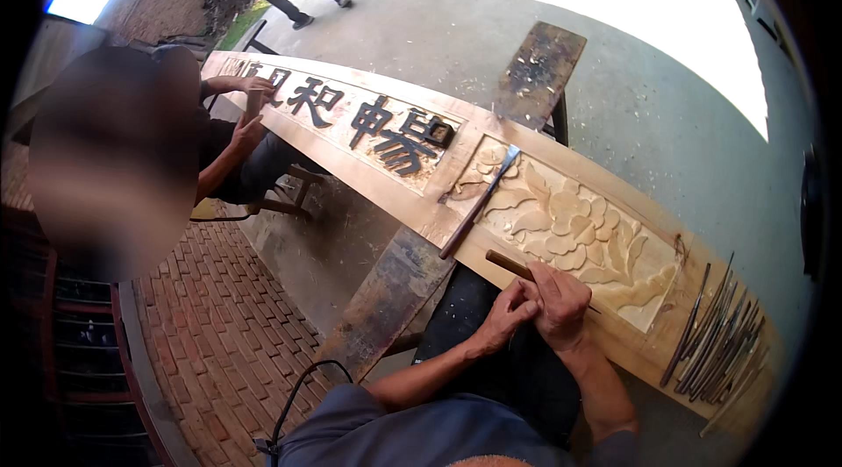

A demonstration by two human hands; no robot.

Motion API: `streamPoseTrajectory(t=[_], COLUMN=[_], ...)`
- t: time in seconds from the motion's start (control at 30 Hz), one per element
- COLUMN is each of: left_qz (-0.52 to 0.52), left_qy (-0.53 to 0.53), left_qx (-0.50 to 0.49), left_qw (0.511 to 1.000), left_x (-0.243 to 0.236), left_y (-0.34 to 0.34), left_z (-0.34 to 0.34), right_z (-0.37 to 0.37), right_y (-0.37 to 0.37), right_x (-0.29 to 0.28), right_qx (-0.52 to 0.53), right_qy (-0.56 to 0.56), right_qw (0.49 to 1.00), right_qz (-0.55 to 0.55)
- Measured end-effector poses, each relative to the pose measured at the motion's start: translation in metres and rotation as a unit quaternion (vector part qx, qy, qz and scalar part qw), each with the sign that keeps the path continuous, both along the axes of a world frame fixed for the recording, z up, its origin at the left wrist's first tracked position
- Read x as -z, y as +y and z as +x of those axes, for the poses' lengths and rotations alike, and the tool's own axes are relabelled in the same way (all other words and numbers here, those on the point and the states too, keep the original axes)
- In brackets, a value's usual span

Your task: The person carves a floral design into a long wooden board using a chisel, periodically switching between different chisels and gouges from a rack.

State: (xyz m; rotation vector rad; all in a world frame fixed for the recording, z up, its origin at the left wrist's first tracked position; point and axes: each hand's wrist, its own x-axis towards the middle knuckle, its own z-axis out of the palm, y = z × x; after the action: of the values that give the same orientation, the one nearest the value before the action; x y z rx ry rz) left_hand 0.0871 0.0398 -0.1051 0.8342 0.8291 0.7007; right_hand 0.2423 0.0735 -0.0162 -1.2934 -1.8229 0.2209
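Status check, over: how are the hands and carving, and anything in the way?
Right hand gripping wooden-handled tool; left hand alongside. Flower carving mostly in view. Chisel across its left end, possible obstacle.

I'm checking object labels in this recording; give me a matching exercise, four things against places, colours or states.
1. lone chisel
2. tool pile
3. right hand
4. raised characters

A. coloured black
B. lying partly over the floral carving
C. at the board's right end
D. gripping a wooden-handled tool

Pairs: 1-B; 2-C; 3-D; 4-A
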Motion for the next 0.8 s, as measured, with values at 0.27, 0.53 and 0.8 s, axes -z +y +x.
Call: streamPoseTrajectory(t=[0.27,0.53,0.8], left_qz=[-0.039,-0.048,-0.072], left_qy=[-0.154,-0.015,0.001], left_qx=[-0.212,-0.148,-0.165], left_qw=[0.964,0.988,0.984], left_x=[-0.017,-0.033,-0.025], left_y=[0.048,0.025,0.011], left_z=[0.001,-0.001,-0.009], right_z=[-0.015,-0.019,-0.033], right_y=[0.044,0.037,0.039], right_x=[0.055,0.074,0.083], right_qx=[-0.003,-0.044,-0.041], right_qy=[0.045,0.120,0.147], right_qw=[0.999,0.991,0.988], right_qz=[0.016,-0.028,-0.019])
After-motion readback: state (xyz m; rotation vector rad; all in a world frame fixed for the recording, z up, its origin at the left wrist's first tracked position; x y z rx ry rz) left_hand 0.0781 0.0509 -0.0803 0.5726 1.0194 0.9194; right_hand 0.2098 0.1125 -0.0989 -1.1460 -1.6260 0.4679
